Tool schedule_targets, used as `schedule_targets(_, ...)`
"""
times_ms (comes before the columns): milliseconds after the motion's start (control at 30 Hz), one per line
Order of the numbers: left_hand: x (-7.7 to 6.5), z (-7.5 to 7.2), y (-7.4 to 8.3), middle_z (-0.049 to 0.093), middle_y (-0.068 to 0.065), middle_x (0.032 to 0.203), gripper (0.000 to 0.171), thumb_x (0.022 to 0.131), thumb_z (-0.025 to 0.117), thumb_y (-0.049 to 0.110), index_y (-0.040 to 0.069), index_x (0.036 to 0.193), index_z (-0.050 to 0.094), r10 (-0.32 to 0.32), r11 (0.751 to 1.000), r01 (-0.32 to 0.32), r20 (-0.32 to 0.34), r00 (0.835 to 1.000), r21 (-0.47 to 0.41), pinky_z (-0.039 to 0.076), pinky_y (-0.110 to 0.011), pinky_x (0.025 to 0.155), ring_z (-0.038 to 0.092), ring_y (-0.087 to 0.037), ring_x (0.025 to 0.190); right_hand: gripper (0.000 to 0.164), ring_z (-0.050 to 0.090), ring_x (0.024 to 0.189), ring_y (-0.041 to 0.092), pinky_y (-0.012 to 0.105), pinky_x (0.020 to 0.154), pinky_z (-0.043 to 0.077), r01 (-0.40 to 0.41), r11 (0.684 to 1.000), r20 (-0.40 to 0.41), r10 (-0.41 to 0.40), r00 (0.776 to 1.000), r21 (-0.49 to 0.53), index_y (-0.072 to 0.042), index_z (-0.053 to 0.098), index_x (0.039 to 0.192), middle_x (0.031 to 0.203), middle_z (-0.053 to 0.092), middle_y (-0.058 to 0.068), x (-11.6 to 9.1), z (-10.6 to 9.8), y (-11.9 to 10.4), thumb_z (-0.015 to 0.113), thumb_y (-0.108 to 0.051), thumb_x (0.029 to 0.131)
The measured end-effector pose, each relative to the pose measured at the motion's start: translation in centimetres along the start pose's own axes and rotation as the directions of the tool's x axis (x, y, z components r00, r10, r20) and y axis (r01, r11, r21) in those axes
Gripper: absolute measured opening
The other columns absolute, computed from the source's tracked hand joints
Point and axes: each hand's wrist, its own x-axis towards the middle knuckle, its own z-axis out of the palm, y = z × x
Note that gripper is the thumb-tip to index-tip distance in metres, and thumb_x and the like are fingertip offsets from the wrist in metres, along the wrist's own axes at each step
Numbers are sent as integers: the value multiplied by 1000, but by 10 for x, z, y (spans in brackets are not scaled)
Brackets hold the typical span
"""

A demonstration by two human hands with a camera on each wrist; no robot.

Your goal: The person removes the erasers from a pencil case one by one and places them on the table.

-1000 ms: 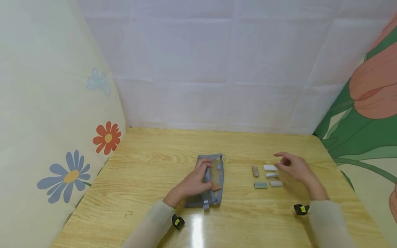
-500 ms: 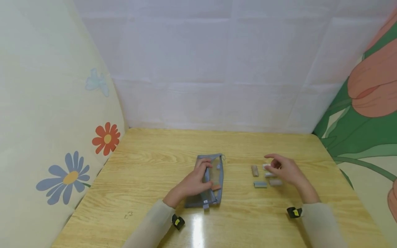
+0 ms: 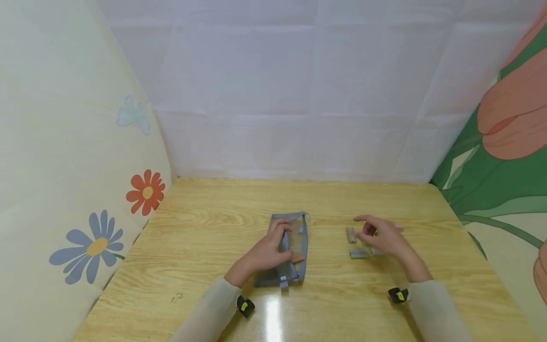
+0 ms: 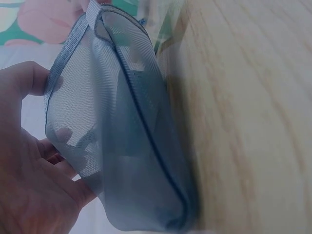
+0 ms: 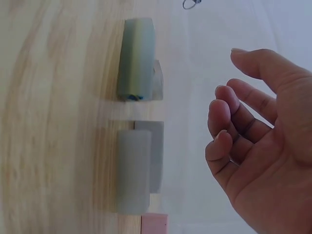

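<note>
My left hand grips the rim of a grey-blue mesh zip pouch, which stands with its mouth spread. A small orange block shows through the pouch's right side. Above several small eraser-like blocks is my right hand, holding nothing, its fingers loosely bent and thumb apart. Nearest to it lie a brownish block and a green-and-yellow striped block. A pale grey block lies lower in the right wrist view, with another grey block behind it. The hand hides part of the group in the head view.
A pinkish block peeks out right of the right hand. The wooden table runs back to a white cloth. Flower-printed cloths hang at both sides.
My right hand has moved left over the blocks, covering the pale ones and baring the pinkish block behind it. The left hand and the pouch stay in place.
</note>
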Motion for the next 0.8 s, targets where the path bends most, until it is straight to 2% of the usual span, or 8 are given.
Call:
schedule_targets(133,0,0,0,28,-11,155,58,86,64,22,-1,134,45,-3,1000,3,1,1000,2,43,-44,108,42,-29,136,41,54,71,5,23,63,47,52,998,14,-52,999,31,3,63,128,80,60,-5,0,6,-3,74,-10,91)
schedule_targets(400,0,0,0,28,-13,156,59,86,63,24,-2,136,45,-5,1000,5,11,1000,-10,44,-45,107,42,-30,135,41,56,72,4,24,65,50,97,992,33,-100,994,74,2,65,126,80,62,-8,1,22,-10,76,-15,90)
schedule_targets(800,1,-1,3,29,-12,155,59,84,65,22,-2,134,46,-6,1000,6,1,1000,0,42,-44,110,41,-30,136,45,53,69,5,24,62,47,89,990,113,-101,988,109,1,64,127,80,60,-7,5,38,-18,75,-23,91)
